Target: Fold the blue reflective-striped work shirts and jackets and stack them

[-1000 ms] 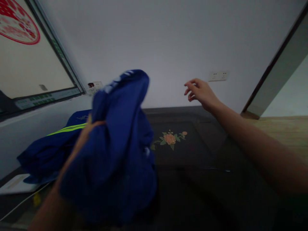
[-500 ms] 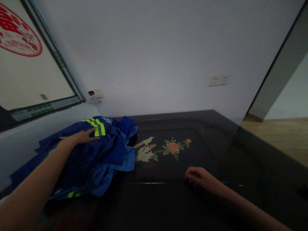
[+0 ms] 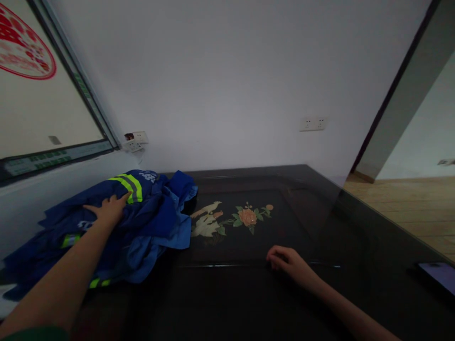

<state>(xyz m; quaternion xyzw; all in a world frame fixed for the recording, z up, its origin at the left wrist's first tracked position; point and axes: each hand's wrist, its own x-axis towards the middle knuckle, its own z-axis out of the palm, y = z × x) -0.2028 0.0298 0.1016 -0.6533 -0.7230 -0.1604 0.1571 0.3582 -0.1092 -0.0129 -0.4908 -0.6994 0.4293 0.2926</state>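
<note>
A heap of blue work clothes (image 3: pixel 151 218) with yellow-green and grey reflective strips lies crumpled at the left of the dark table (image 3: pixel 213 298). On top of the heap rests my left hand (image 3: pixel 112 209), its thumb and index finger spread and the other fingers bent against the cloth. White lettering shows on the fabric, partly covered by my forearm. My right hand (image 3: pixel 286 260) is at the table's middle right, fingers curled loosely inward with nothing visible in them. It is apart from the clothes, nearest to an inlaid flower and bird picture (image 3: pixel 247 217) in the tabletop.
A phone (image 3: pixel 439 275) with a lit screen lies at the table's right. Behind stands a white wall with a socket plate (image 3: pixel 313 124) and more sockets (image 3: pixel 137 140) near the window frame (image 3: pixel 71 154). Wooden floor (image 3: pixel 408 203) shows beyond the table's right edge.
The view has turned slightly to the right, bringing the phone into sight. My left hand has drawn a little nearer over the clothes, its fingers more bent. My right hand stays curled in place.
</note>
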